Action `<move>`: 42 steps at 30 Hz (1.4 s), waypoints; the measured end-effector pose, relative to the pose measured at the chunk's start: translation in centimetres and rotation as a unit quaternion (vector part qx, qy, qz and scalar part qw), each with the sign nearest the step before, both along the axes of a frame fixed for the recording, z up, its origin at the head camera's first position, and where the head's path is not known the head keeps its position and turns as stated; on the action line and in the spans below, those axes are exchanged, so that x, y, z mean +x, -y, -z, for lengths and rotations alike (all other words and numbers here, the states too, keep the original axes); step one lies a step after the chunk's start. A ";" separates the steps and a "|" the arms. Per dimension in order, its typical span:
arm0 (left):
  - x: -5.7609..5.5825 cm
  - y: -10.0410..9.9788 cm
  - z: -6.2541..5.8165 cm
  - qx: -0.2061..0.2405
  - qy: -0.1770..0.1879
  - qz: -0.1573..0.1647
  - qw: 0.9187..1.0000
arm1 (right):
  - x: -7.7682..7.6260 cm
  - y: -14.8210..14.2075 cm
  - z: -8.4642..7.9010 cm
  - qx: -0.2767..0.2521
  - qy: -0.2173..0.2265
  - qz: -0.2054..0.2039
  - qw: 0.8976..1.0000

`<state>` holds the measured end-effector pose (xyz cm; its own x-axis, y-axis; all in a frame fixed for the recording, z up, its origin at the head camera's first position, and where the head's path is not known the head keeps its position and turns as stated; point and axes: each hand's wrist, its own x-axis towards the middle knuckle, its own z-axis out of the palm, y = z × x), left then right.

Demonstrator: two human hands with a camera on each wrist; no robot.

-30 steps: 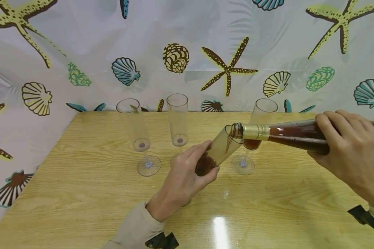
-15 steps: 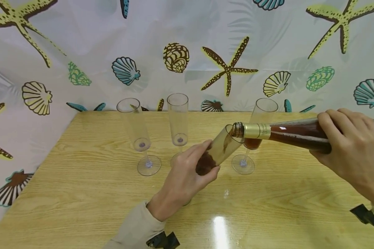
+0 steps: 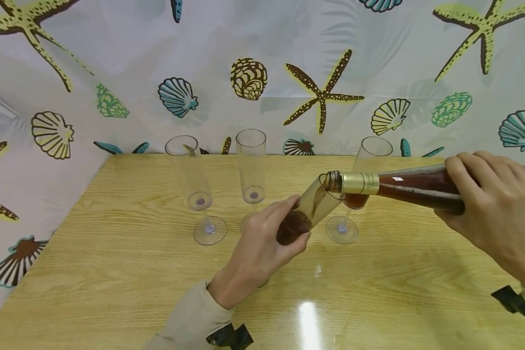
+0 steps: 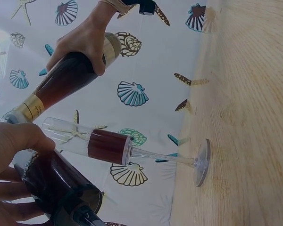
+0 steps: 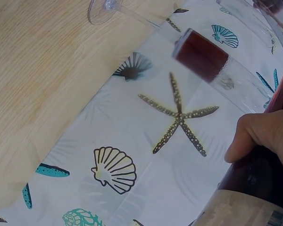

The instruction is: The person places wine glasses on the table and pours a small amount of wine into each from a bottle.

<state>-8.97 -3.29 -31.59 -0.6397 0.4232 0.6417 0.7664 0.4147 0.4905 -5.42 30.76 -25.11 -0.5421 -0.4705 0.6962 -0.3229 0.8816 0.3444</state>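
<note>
1. Bottle: the dark red-brown glass bottle with a gold-foil neck (image 3: pixel 413 187) is above the right half of the table. Its long axis lies nearly level across the head view, mouth toward the person's left, at the rim of the held glass.
2. Right hand (image 3: pixel 496 209): fingers and thumb are curled around the bottle body.
3. Held glass: the clear, tall, narrow flute (image 3: pixel 319 206) is tilted, rim up and to the right. Dark liquid lies in its lower bowl; a streak runs down the inside.
4. Left hand (image 3: pixel 258 243): fingers and thumb are closed around the lower bowl.
5. Surface: the pale wood-grain table (image 3: pixel 113 282) bears one upright, part-filled clear flute (image 4: pixel 108 146) behind the bottle neck and two upright, unfilled clear flutes (image 3: pixel 192 180) farther left.
6. Room: a white backdrop printed with starfish and shells (image 3: pixel 135 48) stands behind the table.
</note>
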 end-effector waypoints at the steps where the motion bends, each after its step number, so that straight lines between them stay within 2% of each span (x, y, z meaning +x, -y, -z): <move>1: 0.0 0.0 0.0 0.001 0.003 0.001 1.000 | 0.0 0.0 0.0 -0.002 0.000 -0.001 1.000; 6: 0.0 0.0 0.0 0.001 0.002 -0.002 1.000 | -0.1 0.1 0.1 -0.008 0.004 0.000 1.000; 13: 0.0 0.0 0.0 -0.005 -0.007 -0.005 1.000 | 0.0 0.4 0.3 -0.003 0.028 0.021 0.999; 20: 0.0 -0.2 -0.1 0.002 0.003 -0.003 1.000 | -0.1 0.5 0.7 -0.040 0.021 0.015 0.999; 24: -0.2 -0.4 -0.1 0.021 0.012 0.009 1.000 | -0.1 0.4 1.1 -0.074 0.031 0.012 0.997; 28: -0.7 -0.8 0.1 0.044 0.027 0.023 0.998 | 0.1 0.4 1.7 -0.120 0.047 0.017 0.992; 35: -2.5 -1.7 0.8 0.110 0.062 0.043 0.991 | 0.9 0.3 3.0 -0.200 0.083 0.049 0.975; 42: -4.3 -2.9 0.8 0.157 0.076 0.042 0.984 | 1.2 0.2 3.9 -0.273 0.093 0.030 0.957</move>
